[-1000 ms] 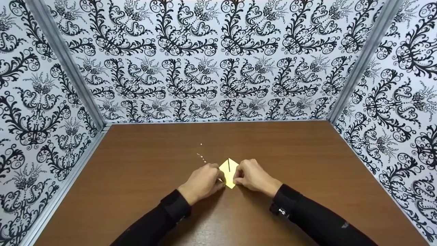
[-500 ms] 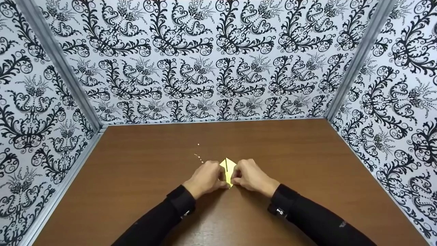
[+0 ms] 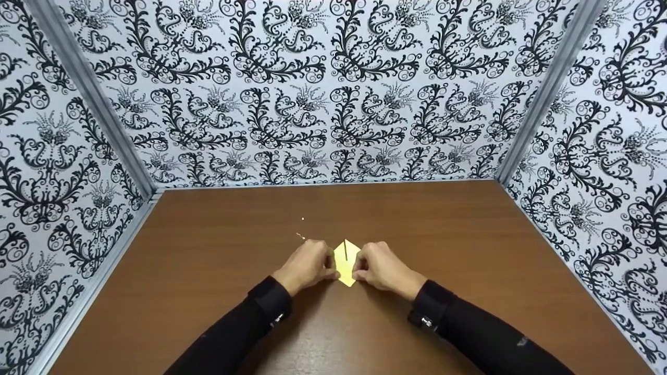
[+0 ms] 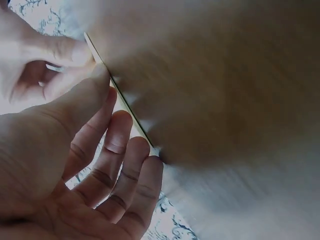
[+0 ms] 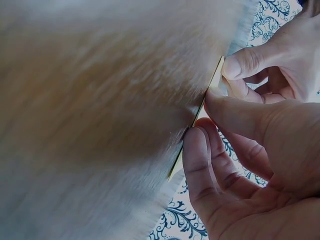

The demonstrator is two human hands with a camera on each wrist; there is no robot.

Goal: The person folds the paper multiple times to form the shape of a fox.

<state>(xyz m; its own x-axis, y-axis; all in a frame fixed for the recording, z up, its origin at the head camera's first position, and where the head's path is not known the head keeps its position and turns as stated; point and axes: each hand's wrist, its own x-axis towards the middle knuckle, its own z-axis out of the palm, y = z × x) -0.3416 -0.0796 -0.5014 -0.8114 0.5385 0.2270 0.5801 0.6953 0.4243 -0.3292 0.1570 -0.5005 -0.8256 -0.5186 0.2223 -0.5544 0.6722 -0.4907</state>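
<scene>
A small piece of folded yellow paper (image 3: 346, 268) lies on the brown table in the head view, pointed at top and bottom. A dark slit runs down from its top point. My left hand (image 3: 308, 263) pinches its left edge, and my right hand (image 3: 384, 266) holds the right edge between thumb and fingers. From the left wrist the paper (image 4: 131, 113) shows nearly edge-on, as a thin line between thumb and fingers. The right wrist view has the paper (image 5: 176, 169) just as thin, with both thumbs close together along it.
The brown table (image 3: 219, 224) spreads out around both hands. White specks (image 3: 303, 219) lie on it beyond the left hand. Black-and-white patterned walls (image 3: 333, 94) with grey corner posts enclose the back and sides.
My left hand first slid right over the paper's lower part, then drew back left, uncovering its bottom point. The right hand has stayed at the right edge.
</scene>
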